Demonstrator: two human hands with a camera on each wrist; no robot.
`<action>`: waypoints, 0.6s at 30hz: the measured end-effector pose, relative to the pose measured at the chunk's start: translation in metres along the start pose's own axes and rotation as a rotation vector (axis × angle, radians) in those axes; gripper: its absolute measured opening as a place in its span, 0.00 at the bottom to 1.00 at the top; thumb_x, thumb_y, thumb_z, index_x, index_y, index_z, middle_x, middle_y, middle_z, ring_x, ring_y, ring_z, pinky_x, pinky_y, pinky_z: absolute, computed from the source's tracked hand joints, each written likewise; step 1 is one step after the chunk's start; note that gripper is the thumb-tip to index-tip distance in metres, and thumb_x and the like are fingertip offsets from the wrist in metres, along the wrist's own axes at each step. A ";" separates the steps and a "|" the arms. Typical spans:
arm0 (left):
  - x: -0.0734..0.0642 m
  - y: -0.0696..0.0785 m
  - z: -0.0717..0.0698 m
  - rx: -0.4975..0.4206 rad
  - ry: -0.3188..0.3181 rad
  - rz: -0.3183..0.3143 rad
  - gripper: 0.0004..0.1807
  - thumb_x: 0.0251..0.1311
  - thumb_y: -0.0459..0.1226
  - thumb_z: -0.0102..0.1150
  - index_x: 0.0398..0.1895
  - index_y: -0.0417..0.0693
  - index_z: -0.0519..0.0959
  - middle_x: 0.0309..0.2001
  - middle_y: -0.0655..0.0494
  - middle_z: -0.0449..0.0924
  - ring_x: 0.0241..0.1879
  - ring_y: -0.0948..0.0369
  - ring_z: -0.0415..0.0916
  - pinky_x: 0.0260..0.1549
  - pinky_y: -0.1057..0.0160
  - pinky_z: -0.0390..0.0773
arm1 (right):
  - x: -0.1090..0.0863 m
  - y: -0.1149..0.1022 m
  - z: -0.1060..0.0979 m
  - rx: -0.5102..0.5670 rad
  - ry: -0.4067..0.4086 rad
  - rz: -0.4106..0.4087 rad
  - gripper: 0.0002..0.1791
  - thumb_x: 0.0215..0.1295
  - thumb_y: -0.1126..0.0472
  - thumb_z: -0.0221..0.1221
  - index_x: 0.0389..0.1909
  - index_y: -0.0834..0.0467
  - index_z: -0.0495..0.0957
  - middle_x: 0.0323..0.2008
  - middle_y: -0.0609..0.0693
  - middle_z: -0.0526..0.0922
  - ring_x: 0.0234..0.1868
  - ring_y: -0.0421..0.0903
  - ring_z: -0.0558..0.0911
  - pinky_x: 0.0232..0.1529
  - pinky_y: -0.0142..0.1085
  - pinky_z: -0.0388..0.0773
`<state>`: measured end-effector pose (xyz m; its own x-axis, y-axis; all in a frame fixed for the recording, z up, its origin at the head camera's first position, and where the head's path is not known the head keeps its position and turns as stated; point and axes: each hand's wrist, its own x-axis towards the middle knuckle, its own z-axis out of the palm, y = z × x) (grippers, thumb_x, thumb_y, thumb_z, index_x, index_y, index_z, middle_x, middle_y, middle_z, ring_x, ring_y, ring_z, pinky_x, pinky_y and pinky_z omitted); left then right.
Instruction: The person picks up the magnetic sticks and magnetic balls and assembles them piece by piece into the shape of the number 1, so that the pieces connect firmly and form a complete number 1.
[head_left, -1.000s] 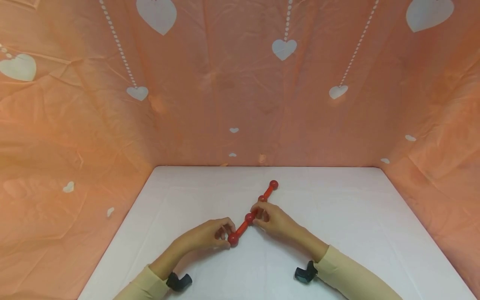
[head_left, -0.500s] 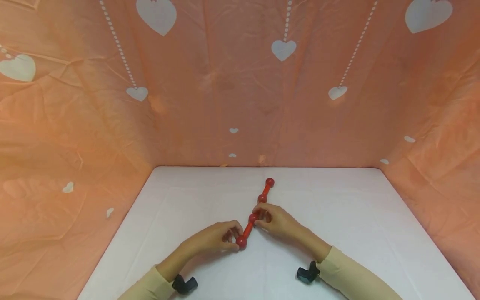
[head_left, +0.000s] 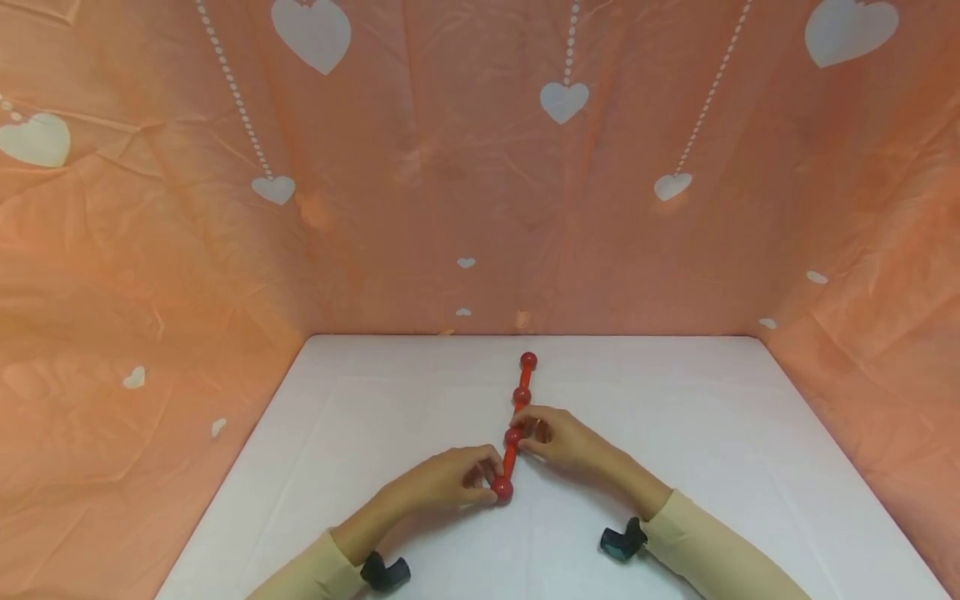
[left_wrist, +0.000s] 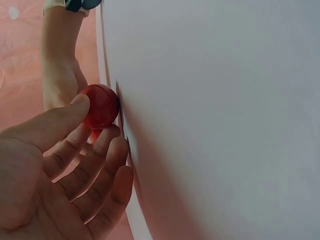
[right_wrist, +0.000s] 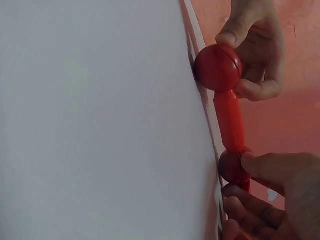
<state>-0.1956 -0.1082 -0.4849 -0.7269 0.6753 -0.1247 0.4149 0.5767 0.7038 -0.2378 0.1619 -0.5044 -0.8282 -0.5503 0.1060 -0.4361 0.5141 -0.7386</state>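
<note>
A chain of red balls joined by red rods (head_left: 510, 463) lies on the white table, running away from me almost straight. My left hand (head_left: 457, 479) pinches the nearest ball (head_left: 502, 489) between thumb and fingers; in the left wrist view the thumb presses this ball (left_wrist: 102, 106) from one side. Farther up the chain, my right hand (head_left: 562, 437) grips around the second ball (head_left: 513, 437), its fingertips partly hiding the rod beyond. The right wrist view shows the thumb on that ball (right_wrist: 235, 166). Two more balls, the middle one (head_left: 522, 396) and the far end ball (head_left: 528, 361), are untouched.
The white tabletop (head_left: 390, 392) spreads around the chain. Behind and on both sides hangs an orange cloth (head_left: 465, 183) with white hearts. A dark wrist camera (head_left: 386, 573) sits by the left cuff, and another camera (head_left: 622, 540) by the right cuff.
The chain has turned counterclockwise: its near end has moved right with my left hand, its far end left. My right hand has shifted slightly right, still holding the second ball.
</note>
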 end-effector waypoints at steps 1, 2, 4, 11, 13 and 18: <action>0.001 0.001 0.001 0.002 0.002 -0.001 0.16 0.65 0.41 0.76 0.51 0.64 0.81 0.42 0.75 0.82 0.40 0.70 0.76 0.45 0.68 0.79 | 0.000 0.000 -0.001 0.005 -0.002 0.009 0.16 0.70 0.61 0.72 0.55 0.46 0.83 0.41 0.38 0.86 0.40 0.42 0.80 0.42 0.34 0.81; 0.002 0.002 0.002 0.005 0.005 -0.002 0.16 0.65 0.41 0.76 0.51 0.63 0.81 0.41 0.75 0.82 0.40 0.71 0.76 0.45 0.68 0.79 | -0.001 0.001 -0.002 0.011 -0.004 0.017 0.16 0.70 0.61 0.72 0.55 0.46 0.84 0.42 0.38 0.86 0.40 0.43 0.80 0.42 0.34 0.81; 0.004 0.004 0.004 0.014 0.013 -0.003 0.16 0.65 0.41 0.76 0.50 0.64 0.80 0.40 0.75 0.82 0.40 0.70 0.76 0.44 0.68 0.79 | -0.001 0.002 -0.003 0.018 -0.007 0.022 0.16 0.70 0.61 0.72 0.55 0.45 0.84 0.42 0.39 0.86 0.39 0.43 0.80 0.41 0.33 0.81; 0.008 0.009 0.007 0.036 0.044 0.002 0.14 0.65 0.42 0.77 0.48 0.63 0.80 0.40 0.75 0.83 0.41 0.70 0.77 0.45 0.67 0.79 | 0.001 0.004 -0.006 0.011 -0.004 -0.008 0.15 0.71 0.62 0.71 0.55 0.47 0.84 0.42 0.41 0.86 0.38 0.42 0.79 0.40 0.33 0.80; 0.009 0.010 0.008 0.038 0.050 0.004 0.14 0.65 0.42 0.77 0.47 0.62 0.80 0.40 0.74 0.83 0.40 0.70 0.77 0.44 0.66 0.78 | 0.000 0.004 -0.006 0.007 -0.005 -0.008 0.15 0.71 0.62 0.71 0.55 0.48 0.84 0.43 0.41 0.86 0.38 0.42 0.79 0.40 0.33 0.80; 0.014 0.014 0.010 0.052 0.074 -0.015 0.12 0.66 0.43 0.76 0.47 0.62 0.81 0.39 0.73 0.83 0.38 0.69 0.76 0.41 0.66 0.77 | 0.000 0.004 -0.009 0.004 0.003 0.000 0.16 0.71 0.64 0.70 0.56 0.49 0.83 0.43 0.42 0.85 0.38 0.42 0.79 0.40 0.33 0.80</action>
<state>-0.1944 -0.0865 -0.4840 -0.7709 0.6317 -0.0814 0.4302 0.6106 0.6650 -0.2426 0.1697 -0.5014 -0.8290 -0.5486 0.1080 -0.4350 0.5113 -0.7412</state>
